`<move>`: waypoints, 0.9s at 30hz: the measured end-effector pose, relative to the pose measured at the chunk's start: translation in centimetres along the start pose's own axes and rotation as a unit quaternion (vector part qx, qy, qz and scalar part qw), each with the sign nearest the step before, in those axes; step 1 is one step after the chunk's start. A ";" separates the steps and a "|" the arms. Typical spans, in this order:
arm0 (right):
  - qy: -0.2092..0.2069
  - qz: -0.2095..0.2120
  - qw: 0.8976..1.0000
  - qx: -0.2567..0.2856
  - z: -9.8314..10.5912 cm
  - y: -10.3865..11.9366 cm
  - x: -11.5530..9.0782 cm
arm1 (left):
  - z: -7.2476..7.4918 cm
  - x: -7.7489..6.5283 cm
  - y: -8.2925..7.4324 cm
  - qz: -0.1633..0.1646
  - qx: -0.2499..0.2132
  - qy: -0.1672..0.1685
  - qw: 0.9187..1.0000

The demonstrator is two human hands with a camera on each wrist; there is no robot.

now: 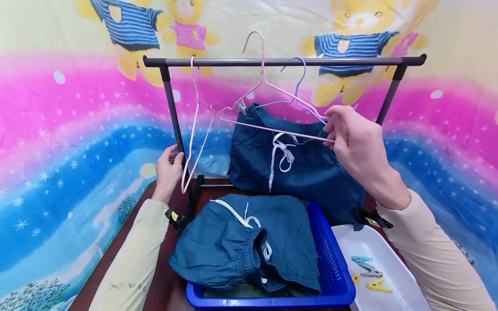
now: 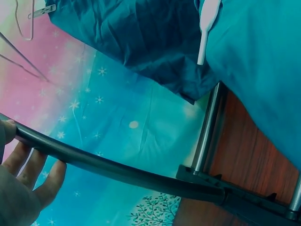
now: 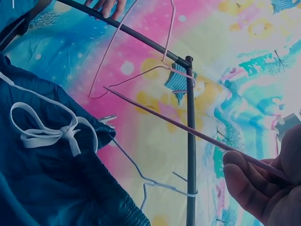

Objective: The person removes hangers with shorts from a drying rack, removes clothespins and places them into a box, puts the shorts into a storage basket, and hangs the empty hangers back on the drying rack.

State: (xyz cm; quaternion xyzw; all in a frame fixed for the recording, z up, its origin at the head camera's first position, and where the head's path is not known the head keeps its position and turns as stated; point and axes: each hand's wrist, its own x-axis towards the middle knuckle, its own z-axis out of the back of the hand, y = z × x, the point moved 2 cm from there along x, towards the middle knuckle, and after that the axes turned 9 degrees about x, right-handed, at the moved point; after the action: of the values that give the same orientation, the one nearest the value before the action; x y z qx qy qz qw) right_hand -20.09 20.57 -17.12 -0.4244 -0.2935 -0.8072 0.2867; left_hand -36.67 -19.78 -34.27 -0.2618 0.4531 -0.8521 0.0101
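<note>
In the head view my right hand [image 1: 359,149] grips the right end of a pink wire hanger [image 1: 263,54], its hook standing above the rail [image 1: 229,62]. My left hand [image 1: 167,170] holds the left post [image 1: 172,108] of the black rack; in the left wrist view the fingers [image 2: 51,183] wrap behind that post. Behind the pink hanger, dark blue shorts [image 1: 249,160] with a white drawstring hang from a blue hanger [image 1: 299,84], a clip [image 1: 242,106] at their left waist corner. Another pink hanger [image 1: 196,121] hangs at the rail's left, with nothing on it.
A blue basket [image 1: 272,301] in front holds more dark blue drawstring shorts [image 1: 288,224], some spilling over its left side. To its right, a white tray [image 1: 400,276] carries several clothespins [image 1: 379,285]. A patterned cloth [image 1: 58,151] surrounds the brown table [image 1: 163,250].
</note>
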 end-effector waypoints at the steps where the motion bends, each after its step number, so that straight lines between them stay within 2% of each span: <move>1: 0.002 0.001 1.000 -0.004 -0.1 0.0 0.0 | 0.0 0.1 0.0 0.000 0.001 0.001 1.000; 10: 0.028 0.012 0.998 -0.051 -2.2 0.6 0.4 | 0.0 0.3 0.0 0.002 0.010 0.004 1.000; 15: 0.049 0.037 0.994 -0.089 -4.0 0.8 -0.5 | 0.0 0.3 0.0 0.002 0.012 0.009 1.000; 22: 0.101 0.068 0.987 -0.102 -6.0 1.3 -1.9 | 0.1 0.4 0.1 0.004 0.017 0.009 1.000; 27: 0.123 0.089 0.980 -0.127 -7.2 2.0 -2.5 | 0.2 0.4 -0.1 0.006 0.022 0.012 1.000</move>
State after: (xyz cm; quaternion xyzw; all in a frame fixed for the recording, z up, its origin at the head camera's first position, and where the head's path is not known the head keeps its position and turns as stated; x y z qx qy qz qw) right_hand -21.20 14.62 -22.17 -0.3789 -0.1120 -0.8554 0.3348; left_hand -36.87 -19.92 -33.96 -0.2492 0.4361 -0.8646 0.0153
